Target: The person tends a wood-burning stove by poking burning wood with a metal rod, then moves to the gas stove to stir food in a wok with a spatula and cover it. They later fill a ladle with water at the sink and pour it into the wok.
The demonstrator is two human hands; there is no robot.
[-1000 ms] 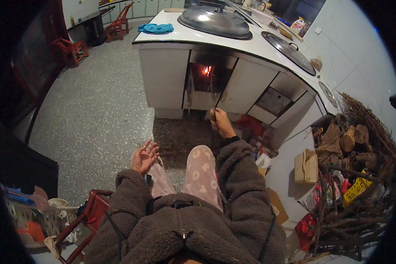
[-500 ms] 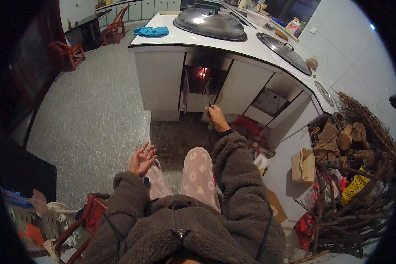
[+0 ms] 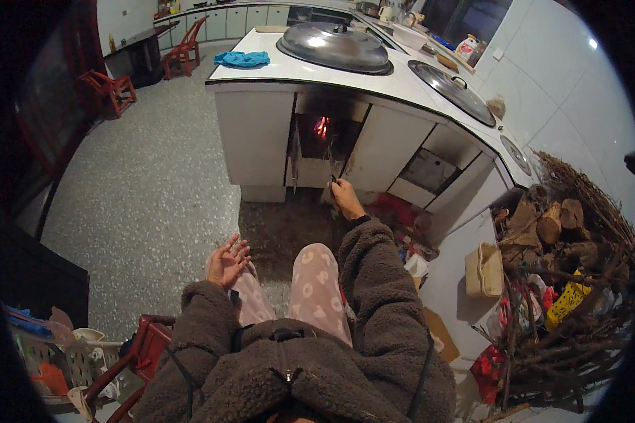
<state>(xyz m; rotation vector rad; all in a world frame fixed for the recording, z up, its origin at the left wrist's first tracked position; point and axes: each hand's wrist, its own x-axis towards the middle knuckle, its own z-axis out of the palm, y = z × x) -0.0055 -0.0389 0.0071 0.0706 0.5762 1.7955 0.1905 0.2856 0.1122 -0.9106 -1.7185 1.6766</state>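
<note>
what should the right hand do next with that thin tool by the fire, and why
Probably ease the thin tool a little farther toward the flame: the right hand grips its near end, and it points up at the lit stove opening. Whether its tip reaches the flame is hard to tell, so a small, slow move seems wiser.

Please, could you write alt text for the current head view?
A person's right hand holds a thin implement toward a fire inside a white stove, while the left hand is open and empty. Firewood is piled at the right.
</note>
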